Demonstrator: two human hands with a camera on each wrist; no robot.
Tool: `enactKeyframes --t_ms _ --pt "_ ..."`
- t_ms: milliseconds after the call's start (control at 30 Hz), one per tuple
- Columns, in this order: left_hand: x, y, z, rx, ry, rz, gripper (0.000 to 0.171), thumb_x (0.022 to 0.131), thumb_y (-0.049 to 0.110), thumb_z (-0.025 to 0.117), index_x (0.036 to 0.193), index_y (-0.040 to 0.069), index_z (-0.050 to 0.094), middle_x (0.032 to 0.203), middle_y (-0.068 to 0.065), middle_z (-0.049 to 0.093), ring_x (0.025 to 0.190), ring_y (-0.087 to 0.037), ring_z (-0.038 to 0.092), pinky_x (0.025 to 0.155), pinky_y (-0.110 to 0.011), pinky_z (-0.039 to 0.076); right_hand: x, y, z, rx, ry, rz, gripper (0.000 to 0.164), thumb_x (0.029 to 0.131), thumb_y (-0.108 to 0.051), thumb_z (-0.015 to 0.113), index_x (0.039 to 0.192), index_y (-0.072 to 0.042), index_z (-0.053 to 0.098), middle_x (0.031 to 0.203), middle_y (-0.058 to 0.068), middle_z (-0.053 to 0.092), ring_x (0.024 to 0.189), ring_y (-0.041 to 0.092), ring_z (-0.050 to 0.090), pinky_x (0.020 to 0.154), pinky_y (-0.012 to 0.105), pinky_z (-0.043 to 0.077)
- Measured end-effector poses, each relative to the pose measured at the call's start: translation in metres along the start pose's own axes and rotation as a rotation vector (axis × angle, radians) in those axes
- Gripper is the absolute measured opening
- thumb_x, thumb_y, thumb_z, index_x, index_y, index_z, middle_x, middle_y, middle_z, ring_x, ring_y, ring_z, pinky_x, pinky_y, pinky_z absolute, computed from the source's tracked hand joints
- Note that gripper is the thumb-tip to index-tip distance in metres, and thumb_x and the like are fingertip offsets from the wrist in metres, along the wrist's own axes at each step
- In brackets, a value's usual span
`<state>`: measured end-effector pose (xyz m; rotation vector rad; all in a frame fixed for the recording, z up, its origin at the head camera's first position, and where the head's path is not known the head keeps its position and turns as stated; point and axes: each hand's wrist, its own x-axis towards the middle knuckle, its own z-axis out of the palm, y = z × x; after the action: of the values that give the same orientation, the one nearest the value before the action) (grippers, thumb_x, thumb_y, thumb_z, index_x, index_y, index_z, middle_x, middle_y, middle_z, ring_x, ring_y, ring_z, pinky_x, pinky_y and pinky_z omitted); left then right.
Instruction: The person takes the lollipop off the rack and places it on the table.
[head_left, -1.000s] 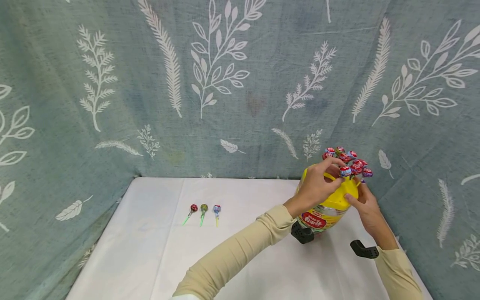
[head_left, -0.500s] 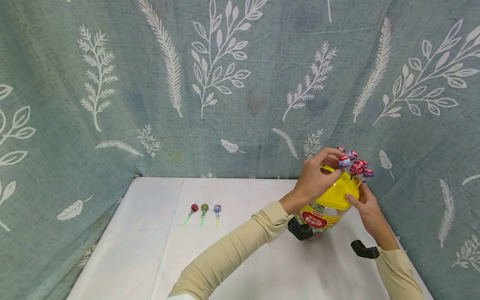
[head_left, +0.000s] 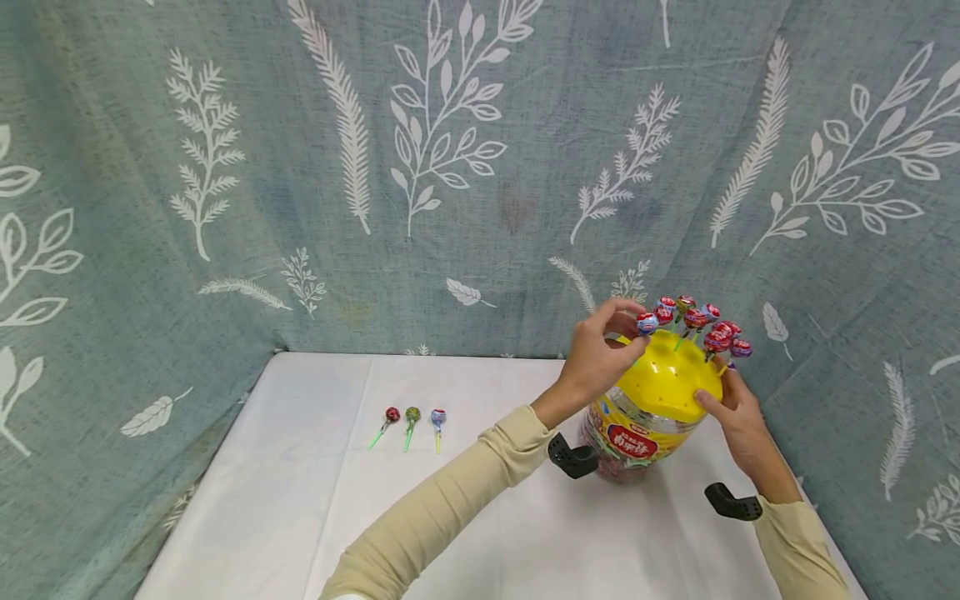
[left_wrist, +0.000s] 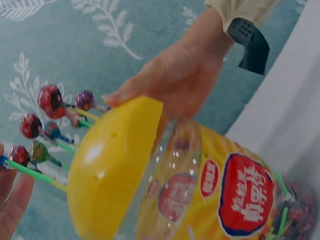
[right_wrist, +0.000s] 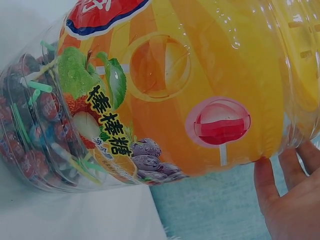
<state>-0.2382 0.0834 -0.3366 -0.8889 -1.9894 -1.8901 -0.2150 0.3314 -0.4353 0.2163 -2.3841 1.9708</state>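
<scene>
My left hand (head_left: 596, 350) pinches a blue-and-red wrapped lollipop (head_left: 647, 324) at the left side of a yellow domed lid (head_left: 663, 375). In the left wrist view its green stick (left_wrist: 32, 172) reaches to the lid's surface. Several lollipops (head_left: 693, 319) stand in the lid along its back and right side, heads up. The lid tops a clear candy jar (head_left: 626, 446) with a red and yellow label, and more lollipops lie inside (right_wrist: 35, 120). On the far right, my right hand (head_left: 742, 425) grips the jar at the lid, thumb in front; its other fingers are partly hidden.
Three lollipops, one red (head_left: 392, 415), one green (head_left: 412, 414) and one blue (head_left: 438, 417), lie in a row on the white tablecloth (head_left: 420, 517) left of the jar. Grey-green leaf-print curtains (head_left: 465, 208) close off the back and sides.
My left hand has moved left with the blue lollipop, from over the middle of the lid to its left side, uncovering more of the lid. My right hand stays on the jar.
</scene>
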Motion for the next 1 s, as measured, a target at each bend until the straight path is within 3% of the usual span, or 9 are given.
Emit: enactKeyframes --t_ms 233,367,500,667,1000 --pt "-0.004 -0.034 -0.008 -0.009 0.019 -0.038 0.031 0.085 -0.002 0.065 0.114 0.004 0.057 0.091 -0.010 0.064 0.081 -0.013 0.062 0.068 -0.022 0.054 -0.001 0.001 0.000 0.023 -0.006 -0.010 0.066 0.098 -0.017 0.051 0.151 -0.014 0.013 0.139 -0.004 0.035 0.116 0.003 0.041 0.095 0.010 0.035" --pt "-0.007 -0.045 -0.015 -0.005 0.029 -0.051 0.032 0.085 0.000 0.066 0.115 0.004 0.057 0.093 -0.009 0.064 0.083 -0.013 0.062 0.069 -0.024 0.054 -0.001 0.001 0.001 0.042 -0.006 -0.026 0.066 0.099 -0.015 0.050 0.152 -0.012 0.011 0.137 -0.007 0.037 0.115 0.001 0.042 0.091 0.009 0.036" --pt "-0.012 -0.040 -0.023 0.006 0.042 -0.048 0.031 0.085 -0.002 0.065 0.114 0.001 0.057 0.094 -0.015 0.064 0.083 -0.020 0.062 0.069 -0.026 0.055 0.000 0.001 0.001 0.040 -0.001 -0.018 0.066 0.099 -0.015 0.049 0.152 -0.011 0.010 0.139 -0.005 0.035 0.115 0.001 0.042 0.091 0.009 0.036" --pt "-0.019 -0.026 -0.034 0.010 0.044 -0.066 0.029 0.085 -0.005 0.064 0.113 -0.002 0.056 0.094 -0.020 0.063 0.084 -0.026 0.062 0.070 -0.028 0.055 0.000 0.002 0.001 0.014 0.008 0.005 0.069 0.099 -0.016 0.049 0.153 -0.012 0.007 0.150 0.007 0.026 0.118 0.001 0.039 0.097 0.010 0.033" --pt "-0.034 -0.040 -0.048 0.011 0.062 -0.124 0.029 0.085 -0.004 0.064 0.114 -0.004 0.056 0.094 -0.022 0.062 0.084 -0.029 0.062 0.071 -0.029 0.055 -0.001 0.001 0.002 0.013 0.005 0.002 0.069 0.099 -0.017 0.049 0.153 -0.012 0.006 0.152 0.010 0.023 0.118 0.001 0.038 0.098 0.010 0.032"
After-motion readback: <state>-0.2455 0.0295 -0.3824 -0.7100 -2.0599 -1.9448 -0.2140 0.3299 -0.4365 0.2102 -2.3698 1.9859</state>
